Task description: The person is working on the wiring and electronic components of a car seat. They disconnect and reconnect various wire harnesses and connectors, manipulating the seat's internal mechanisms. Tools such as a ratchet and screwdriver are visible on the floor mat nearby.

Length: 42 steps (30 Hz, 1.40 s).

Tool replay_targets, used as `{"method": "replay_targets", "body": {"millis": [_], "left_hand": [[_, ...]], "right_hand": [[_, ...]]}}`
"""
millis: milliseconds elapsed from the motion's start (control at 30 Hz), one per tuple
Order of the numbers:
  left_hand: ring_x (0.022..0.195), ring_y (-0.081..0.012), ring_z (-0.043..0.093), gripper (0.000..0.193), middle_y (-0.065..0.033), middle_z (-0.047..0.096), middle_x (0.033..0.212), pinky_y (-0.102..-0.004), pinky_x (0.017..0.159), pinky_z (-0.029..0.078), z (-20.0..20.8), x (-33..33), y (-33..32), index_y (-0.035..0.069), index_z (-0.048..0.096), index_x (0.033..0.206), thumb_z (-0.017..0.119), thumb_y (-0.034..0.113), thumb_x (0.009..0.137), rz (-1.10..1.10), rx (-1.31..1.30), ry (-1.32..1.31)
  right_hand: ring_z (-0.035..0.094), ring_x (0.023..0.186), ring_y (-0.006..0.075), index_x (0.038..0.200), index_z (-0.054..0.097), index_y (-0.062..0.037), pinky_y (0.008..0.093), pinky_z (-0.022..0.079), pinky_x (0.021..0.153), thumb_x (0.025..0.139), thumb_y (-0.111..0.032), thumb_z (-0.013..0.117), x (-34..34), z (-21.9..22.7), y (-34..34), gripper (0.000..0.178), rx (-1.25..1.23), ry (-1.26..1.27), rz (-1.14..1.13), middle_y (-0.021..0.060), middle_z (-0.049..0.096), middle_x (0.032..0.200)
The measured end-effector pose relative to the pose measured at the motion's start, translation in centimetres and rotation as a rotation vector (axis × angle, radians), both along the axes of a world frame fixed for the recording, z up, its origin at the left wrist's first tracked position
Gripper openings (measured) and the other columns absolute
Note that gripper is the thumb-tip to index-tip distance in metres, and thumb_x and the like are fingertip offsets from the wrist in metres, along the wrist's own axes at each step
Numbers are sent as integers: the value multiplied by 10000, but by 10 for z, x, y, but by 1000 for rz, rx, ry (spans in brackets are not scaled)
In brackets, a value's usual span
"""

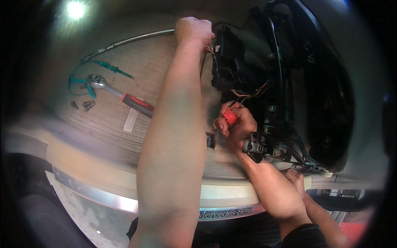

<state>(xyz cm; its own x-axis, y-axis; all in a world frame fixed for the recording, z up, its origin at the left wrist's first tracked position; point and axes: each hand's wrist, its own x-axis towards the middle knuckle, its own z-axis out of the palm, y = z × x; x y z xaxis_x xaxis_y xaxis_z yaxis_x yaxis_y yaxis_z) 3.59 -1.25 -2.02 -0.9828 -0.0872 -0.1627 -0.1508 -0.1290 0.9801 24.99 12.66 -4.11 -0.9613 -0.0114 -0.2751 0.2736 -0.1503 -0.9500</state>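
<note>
My left hand (194, 32) is closed in a fist at the top centre, beside a black boxy unit (230, 51) with thin wires running into it. Its fingers are turned away, so what they grip is hidden. A long silver rod (144, 37) runs up to this fist from the left. Lower down, my right hand (242, 122) is closed with its fingers curled around a small red wire connector (229, 116). Dark wires lead from the connector up towards the black unit. A dark metal bracket (255, 147) stands in front of my right wrist.
On the beige carpet lie a ratchet wrench (136, 103), a teal probe with coiled cord (113, 68) and several dark bolts (88, 105). A black seat frame (281, 82) rises at right. Another person's hand (295, 178) rests by the door sill (229, 191).
</note>
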Motion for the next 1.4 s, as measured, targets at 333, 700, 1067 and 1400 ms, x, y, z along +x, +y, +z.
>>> {"method": "replay_targets", "body": {"millis": [333, 700, 1067, 1400], "left_hand": [[619, -154, 627, 186, -104, 709, 805, -337, 493, 523, 3, 5, 4, 3, 664, 999, 626, 161, 908, 26, 39, -57], [627, -167, 623, 233, -115, 707, 812, -364, 552, 527, -20, -11, 3, -8, 676, 1037, 650, 174, 894, -100, -207, 33], [860, -182, 726, 360, -84, 765, 911, -338, 763, 561, 66, 41, 10, 37, 759, 988, 816, 335, 793, -952, -464, 220], [942, -212, 686, 411, -124, 697, 1107, -333, 782, 564, 40, 74, 45, -1, 584, 1281, 718, 126, 914, -887, 213, -47]], "right_hand": [[537, 650, 200, 1136, 519, -22, 352, 458, 710, 980, -340, 503, -5, 4, -14, 355, 92, 22, -49, 146, 617, 923], [426, 573, 115, 940, 568, -56, 311, 441, 595, 974, -261, 534, -6, 5, -21, 210, 41, -32, -108, 40, 514, 745], [549, 761, 143, 1004, 610, -21, 285, 464, 714, 994, -336, 643, -9, -23, -13, 318, 288, 24, -184, 23, 586, 824], [590, 1117, 349, 1255, 550, 34, 414, 441, 991, 823, -177, 685, -13, -56, -3, 499, 517, 132, -92, 205, 611, 1188]]}}
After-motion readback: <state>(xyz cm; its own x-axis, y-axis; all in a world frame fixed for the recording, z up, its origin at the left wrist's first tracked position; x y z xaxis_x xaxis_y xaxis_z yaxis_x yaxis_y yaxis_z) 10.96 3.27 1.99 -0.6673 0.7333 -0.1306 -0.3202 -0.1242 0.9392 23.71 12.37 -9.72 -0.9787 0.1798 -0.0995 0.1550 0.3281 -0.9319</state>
